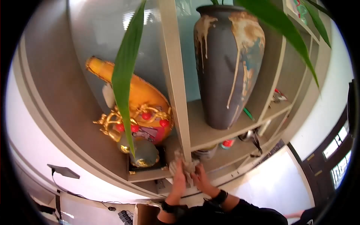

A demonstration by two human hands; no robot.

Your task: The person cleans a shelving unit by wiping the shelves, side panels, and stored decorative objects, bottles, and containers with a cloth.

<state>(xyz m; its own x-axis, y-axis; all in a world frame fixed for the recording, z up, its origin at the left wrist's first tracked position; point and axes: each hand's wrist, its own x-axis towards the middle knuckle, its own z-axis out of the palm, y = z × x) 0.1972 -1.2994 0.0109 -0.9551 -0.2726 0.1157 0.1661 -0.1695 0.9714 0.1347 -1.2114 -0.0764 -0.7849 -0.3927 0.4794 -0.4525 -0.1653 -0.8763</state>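
A crumpled greyish-beige cloth (190,168) is bunched around the lower part of the shelf's upright divider. My left hand (179,180) grips it on the left side, fingers pointing up and partly lost in the folds. On the right, my right hand (202,180) holds the same cloth with bent fingers. Left of my hands, an orange gourd-shaped ornament (148,93) with gold branches and red balls leans in its compartment. In front of it sits a grey-green rounded piece (145,153) on a black base. A tall dark vase (229,71) stands above and right of my hands.
Long green leaves (125,75) hang across the front of the wooden shelf unit (173,67). A red-and-white can (227,143) and a dark strap (257,144) lie on the lower right shelf. At bottom left are a cardboard box (146,214) and a cable.
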